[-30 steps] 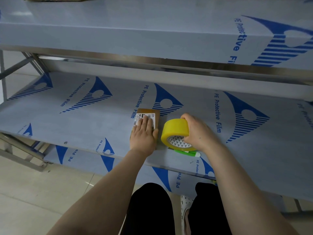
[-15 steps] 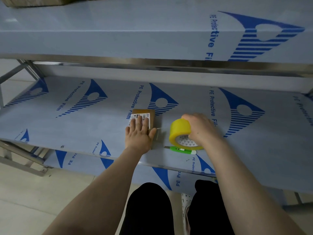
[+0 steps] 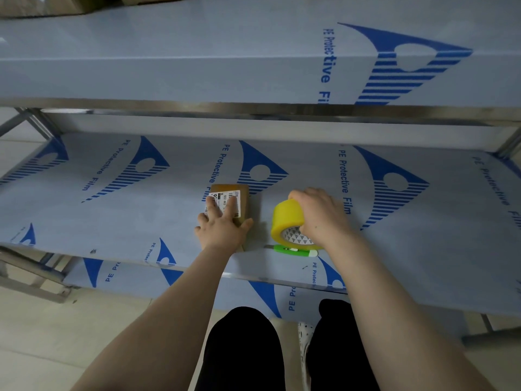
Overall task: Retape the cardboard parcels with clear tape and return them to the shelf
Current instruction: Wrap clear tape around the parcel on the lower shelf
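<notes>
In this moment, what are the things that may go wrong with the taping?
1. The green cutter lies near the front edge of the shelf, just below the tape roll that the right hand grips; a wrist movement may knock it off.
2. The left hand only presses flat on the parcel, so the parcel may slide when tape is pulled.
</notes>
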